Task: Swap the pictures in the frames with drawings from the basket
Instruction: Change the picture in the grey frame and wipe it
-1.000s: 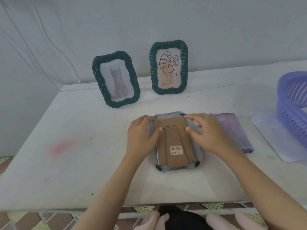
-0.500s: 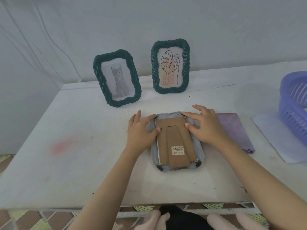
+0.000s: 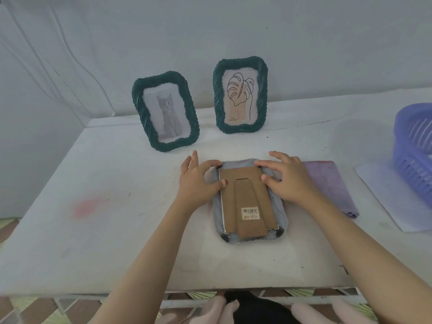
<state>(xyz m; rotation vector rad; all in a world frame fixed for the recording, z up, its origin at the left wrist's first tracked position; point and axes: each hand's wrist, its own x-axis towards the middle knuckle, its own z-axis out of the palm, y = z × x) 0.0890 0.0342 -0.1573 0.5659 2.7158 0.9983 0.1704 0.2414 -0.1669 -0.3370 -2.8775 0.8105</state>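
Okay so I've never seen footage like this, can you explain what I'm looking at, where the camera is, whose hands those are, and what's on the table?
There is no machine here. The camera sits on a person's head, looking forward and down, so the two bare arms reaching in from the bottom are that person's own.

On the white table a grey frame lies face down, its brown cardboard back and stand showing. The left hand and right hand rest their fingers on its top corners; nothing is lifted, neither has a closed grip.

Behind stand two green frames: the cat frame and the leaf frame. To the right lie a purple cloth and a purple basket on a white sheet.
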